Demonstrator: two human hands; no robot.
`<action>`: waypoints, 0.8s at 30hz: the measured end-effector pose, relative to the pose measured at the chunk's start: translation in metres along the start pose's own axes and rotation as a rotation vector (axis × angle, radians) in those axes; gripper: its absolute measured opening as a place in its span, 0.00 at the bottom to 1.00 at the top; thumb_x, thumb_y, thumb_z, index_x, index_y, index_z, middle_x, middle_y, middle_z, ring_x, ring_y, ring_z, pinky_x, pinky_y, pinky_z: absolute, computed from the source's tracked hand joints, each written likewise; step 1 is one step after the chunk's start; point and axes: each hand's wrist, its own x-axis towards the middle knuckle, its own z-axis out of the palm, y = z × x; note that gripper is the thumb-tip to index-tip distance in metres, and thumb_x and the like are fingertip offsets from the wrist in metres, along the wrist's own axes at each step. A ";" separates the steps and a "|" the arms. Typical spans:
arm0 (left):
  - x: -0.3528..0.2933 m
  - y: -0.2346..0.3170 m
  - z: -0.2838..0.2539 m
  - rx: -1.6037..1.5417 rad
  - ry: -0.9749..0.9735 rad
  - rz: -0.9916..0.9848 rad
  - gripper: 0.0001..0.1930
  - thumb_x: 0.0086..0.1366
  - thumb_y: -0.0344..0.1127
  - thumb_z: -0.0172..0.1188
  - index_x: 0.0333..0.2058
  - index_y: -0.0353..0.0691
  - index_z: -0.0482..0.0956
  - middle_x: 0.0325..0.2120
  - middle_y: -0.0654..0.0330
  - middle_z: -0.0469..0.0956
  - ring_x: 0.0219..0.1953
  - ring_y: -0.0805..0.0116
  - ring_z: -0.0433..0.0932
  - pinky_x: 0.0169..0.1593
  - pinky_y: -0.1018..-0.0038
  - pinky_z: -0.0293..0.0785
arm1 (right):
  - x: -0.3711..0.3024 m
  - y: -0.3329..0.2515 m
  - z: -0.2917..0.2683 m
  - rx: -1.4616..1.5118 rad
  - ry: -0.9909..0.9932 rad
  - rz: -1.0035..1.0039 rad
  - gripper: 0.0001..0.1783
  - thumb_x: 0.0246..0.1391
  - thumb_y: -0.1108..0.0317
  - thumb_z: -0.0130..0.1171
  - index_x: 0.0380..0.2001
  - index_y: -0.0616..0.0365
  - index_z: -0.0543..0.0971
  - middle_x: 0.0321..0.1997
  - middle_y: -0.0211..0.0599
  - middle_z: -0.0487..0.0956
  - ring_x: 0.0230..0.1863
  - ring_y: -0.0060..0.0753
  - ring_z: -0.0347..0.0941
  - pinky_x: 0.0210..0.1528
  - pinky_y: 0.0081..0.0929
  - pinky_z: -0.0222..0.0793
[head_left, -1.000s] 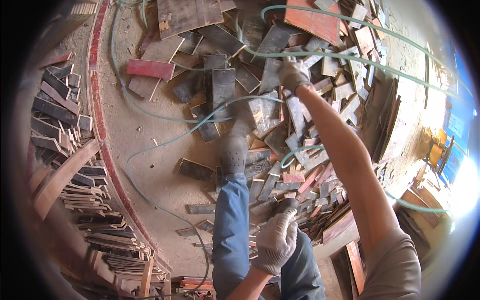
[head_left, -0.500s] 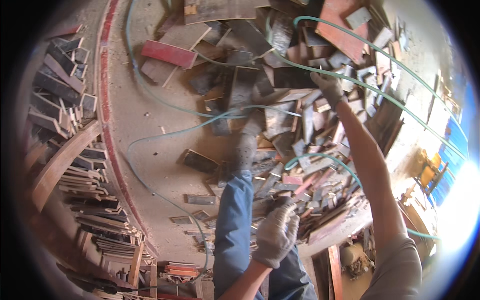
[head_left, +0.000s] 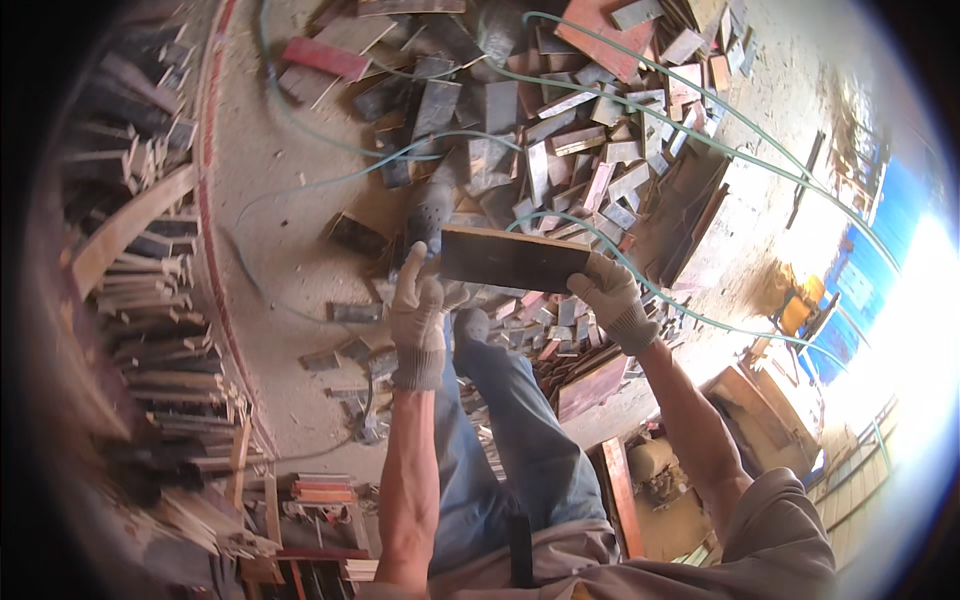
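My right hand, in a pale work glove, grips the right end of a dark rectangular board with a light wood edge. The board is held up lengthwise across my front, above the scrap pile. Beside its left end is my left hand, gloved too, with its fingers apart. Whether a fingertip touches the board I cannot tell. Below and beyond the board spreads a heap of loose wood offcuts, grey, brown and reddish.
Green hoses run across the heap and floor. A red board lies at the far left of the heap. Stacked boards line the left side, past a red floor stripe. My shoe stands among the scraps.
My right hand has lifted the dark board from the heap and brought it nearer. My left hand has risen from by my leg to the board's left end, its fingers spreading.
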 end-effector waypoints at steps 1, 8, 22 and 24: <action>-0.017 0.021 -0.017 0.103 0.005 0.031 0.33 0.73 0.47 0.70 0.69 0.34 0.73 0.55 0.52 0.84 0.45 0.65 0.86 0.46 0.70 0.85 | -0.022 -0.011 0.013 -0.068 0.002 -0.061 0.11 0.69 0.70 0.65 0.51 0.63 0.83 0.38 0.29 0.87 0.38 0.19 0.80 0.43 0.24 0.77; -0.195 0.122 -0.092 0.417 0.270 0.257 0.29 0.66 0.37 0.77 0.63 0.44 0.78 0.57 0.51 0.79 0.53 0.65 0.83 0.38 0.68 0.87 | -0.165 -0.060 0.134 -0.223 -0.084 -0.357 0.16 0.71 0.70 0.59 0.59 0.63 0.80 0.44 0.28 0.83 0.40 0.18 0.75 0.47 0.21 0.74; -0.537 0.197 -0.309 1.380 0.510 0.860 0.52 0.43 0.45 0.83 0.67 0.38 0.70 0.58 0.50 0.74 0.61 0.44 0.72 0.71 0.49 0.64 | -0.391 -0.005 0.377 -0.212 -0.750 -0.464 0.18 0.74 0.65 0.58 0.61 0.62 0.80 0.42 0.33 0.85 0.38 0.22 0.82 0.39 0.23 0.78; -0.557 0.222 -0.378 1.396 0.683 0.884 0.44 0.48 0.41 0.82 0.64 0.41 0.73 0.54 0.46 0.77 0.58 0.44 0.75 0.66 0.48 0.68 | -0.385 -0.009 0.414 -0.323 -0.694 -0.727 0.18 0.74 0.65 0.58 0.59 0.63 0.81 0.43 0.34 0.85 0.42 0.25 0.82 0.44 0.26 0.78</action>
